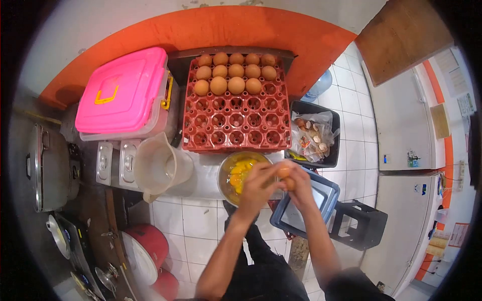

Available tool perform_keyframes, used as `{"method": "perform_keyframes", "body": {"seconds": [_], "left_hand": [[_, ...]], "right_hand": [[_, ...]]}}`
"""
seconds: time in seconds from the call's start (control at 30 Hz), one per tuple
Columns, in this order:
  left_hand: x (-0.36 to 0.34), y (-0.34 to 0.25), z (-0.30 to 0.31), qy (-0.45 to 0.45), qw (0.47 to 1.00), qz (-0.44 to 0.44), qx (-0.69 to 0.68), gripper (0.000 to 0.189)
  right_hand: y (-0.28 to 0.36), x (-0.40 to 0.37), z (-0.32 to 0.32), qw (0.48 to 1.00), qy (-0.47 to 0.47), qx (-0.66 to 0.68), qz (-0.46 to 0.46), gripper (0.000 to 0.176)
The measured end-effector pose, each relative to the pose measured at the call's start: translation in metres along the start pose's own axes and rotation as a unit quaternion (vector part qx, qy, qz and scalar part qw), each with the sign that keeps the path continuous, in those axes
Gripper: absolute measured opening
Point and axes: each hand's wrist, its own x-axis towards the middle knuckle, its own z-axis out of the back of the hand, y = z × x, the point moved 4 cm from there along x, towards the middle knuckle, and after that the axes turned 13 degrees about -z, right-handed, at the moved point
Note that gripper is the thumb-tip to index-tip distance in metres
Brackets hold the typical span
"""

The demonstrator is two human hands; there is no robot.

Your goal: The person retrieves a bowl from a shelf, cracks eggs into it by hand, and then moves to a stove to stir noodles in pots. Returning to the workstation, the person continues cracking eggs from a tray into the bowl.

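Observation:
My right hand (300, 189) is closed around a brown egg (284, 172), beside the right rim of a metal bowl. A second brown rounded piece (289, 184) shows just below it between the fingers; I cannot tell whether it is another egg or part of the same shell. My left hand (259, 186) meets the right one, its fingers pinched against the egg's left side. Several yellow yolks (240, 173) lie in the bowl (224, 186). Beyond it, several whole eggs (220, 85) fill the back rows of a stacked red egg tray (236, 145); its front cups hold none.
A black bin (331, 159) lined with plastic holds broken eggshells (316, 138). Left of the bowl stand a translucent pitcher (158, 165), metal lids (104, 160) and a pink-lidded box (120, 95). Under my right hand sits a blue-grey tub (329, 200), near a black stool (364, 226).

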Motion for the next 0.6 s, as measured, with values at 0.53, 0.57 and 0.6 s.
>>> {"method": "perform_keyframes", "body": {"seconds": [0.53, 0.57, 0.6], "left_hand": [[0.222, 0.049, 0.043, 0.176, 0.818, -0.271, 0.476, 0.046], [0.224, 0.049, 0.043, 0.184, 0.828, -0.264, 0.459, 0.044], [0.227, 0.049, 0.042, 0.191, 0.838, -0.256, 0.442, 0.043]], "right_hand": [[0.018, 0.031, 0.109, 0.963, -0.247, -0.016, 0.108, 0.037], [0.011, 0.029, 0.101, 0.972, -0.216, 0.010, 0.093, 0.037], [0.004, 0.028, 0.094, 0.979, -0.184, 0.036, 0.079, 0.037]]}}
